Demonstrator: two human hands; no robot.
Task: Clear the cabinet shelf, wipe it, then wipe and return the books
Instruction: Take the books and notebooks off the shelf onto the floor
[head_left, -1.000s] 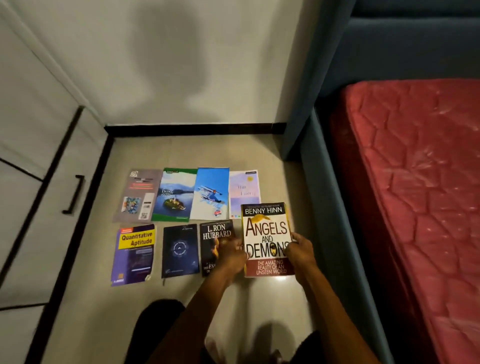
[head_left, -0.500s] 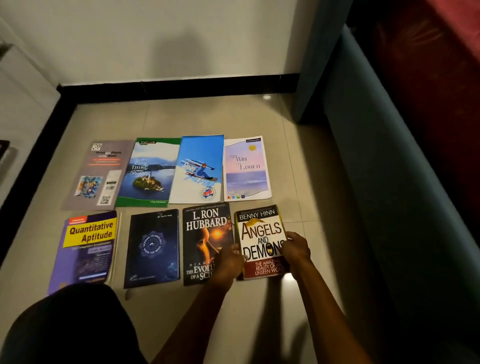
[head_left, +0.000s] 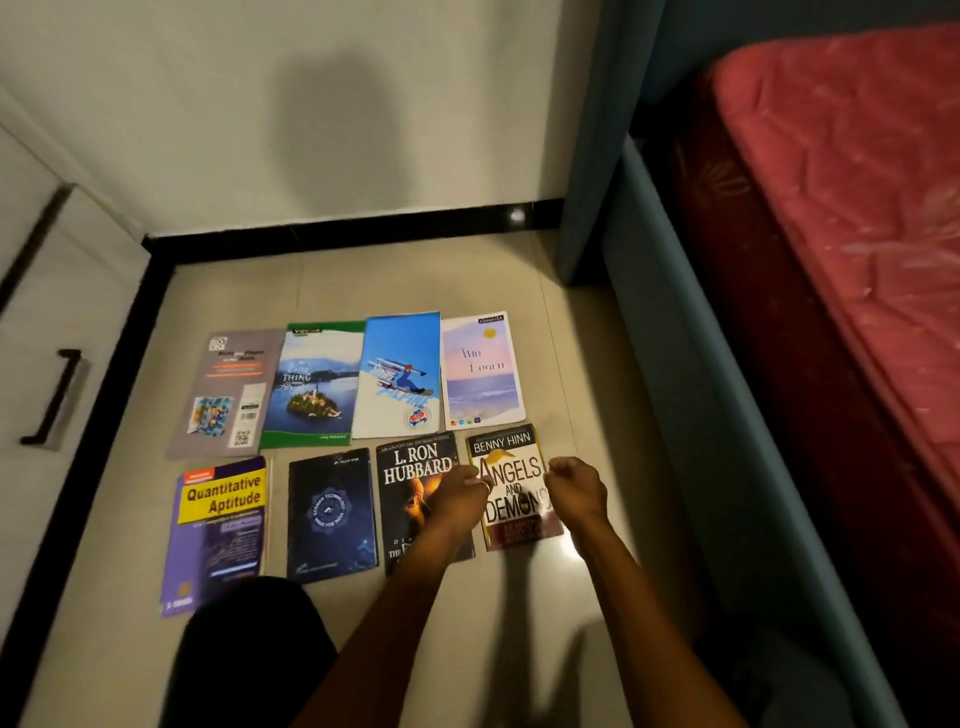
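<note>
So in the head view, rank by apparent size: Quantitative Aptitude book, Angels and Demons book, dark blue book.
1. Quantitative Aptitude book, largest, though it lies nearest the camera.
2. Dark blue book.
3. Angels and Demons book, smallest, partly covered by the hands.

The floor (head_left: 322, 280) is smooth, polished tile that throws back a bright glare just beside the Angels and Demons book (head_left: 514, 488). That paperback's cover is glossy, as are the other paper covers left of it. Right of the books, the mattress (head_left: 852, 197) is quilted red cloth with a slight sheen, in a matt blue fabric bed frame (head_left: 691, 415).
</note>
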